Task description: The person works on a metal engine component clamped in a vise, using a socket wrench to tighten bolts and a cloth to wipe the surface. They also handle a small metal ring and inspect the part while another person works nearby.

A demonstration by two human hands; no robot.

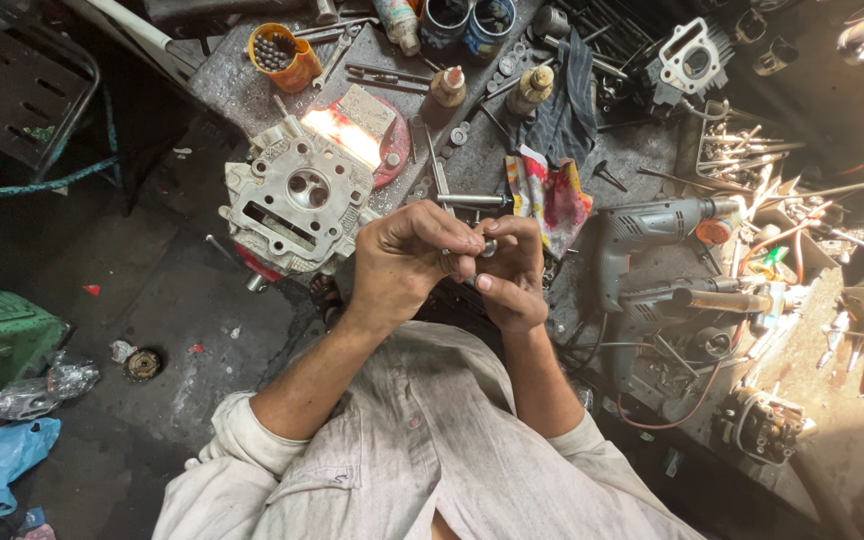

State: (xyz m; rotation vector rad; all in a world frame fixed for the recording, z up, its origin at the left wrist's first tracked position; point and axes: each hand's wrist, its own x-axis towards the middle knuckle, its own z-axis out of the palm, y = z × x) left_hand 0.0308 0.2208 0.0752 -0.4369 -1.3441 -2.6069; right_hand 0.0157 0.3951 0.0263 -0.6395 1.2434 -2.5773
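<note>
Pinching a small metal part (pixel 487 247) between both hands' fingers, left hand (pixel 402 262) and right hand (pixel 512 275), near the tabletop's (pixel 472 165) front edge; gripping firmly, best kept steady.

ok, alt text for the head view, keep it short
Seen from above, a person's left hand and right hand pinch a small metal part together over a cluttered workbench. An engine cylinder head lies beside the left hand, a grey power drill beside the right.
</note>
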